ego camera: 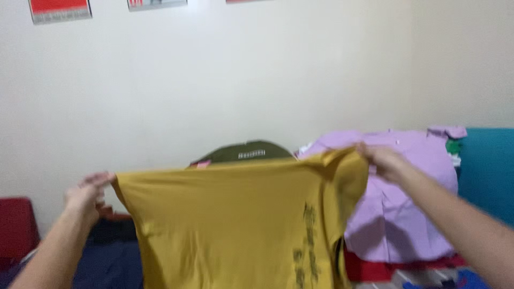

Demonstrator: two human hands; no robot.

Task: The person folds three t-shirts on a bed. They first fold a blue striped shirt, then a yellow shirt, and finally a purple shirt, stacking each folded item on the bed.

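The mustard-yellow T-shirt [230, 225] hangs spread in the air before a heap of clothes — its long top edge running level from the left hand [85, 195] to the right hand [386, 162], each grip pinched on one end, equally near.

Plain pale wall [225, 80], red-topped posters [59, 9] along its top edge

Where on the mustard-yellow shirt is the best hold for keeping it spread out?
Along its top edge at the two outer corners, pinched from the sides. The yellow shirt hangs flat with that edge taut between the left hand and right hand, so corner grips likely keep it open.
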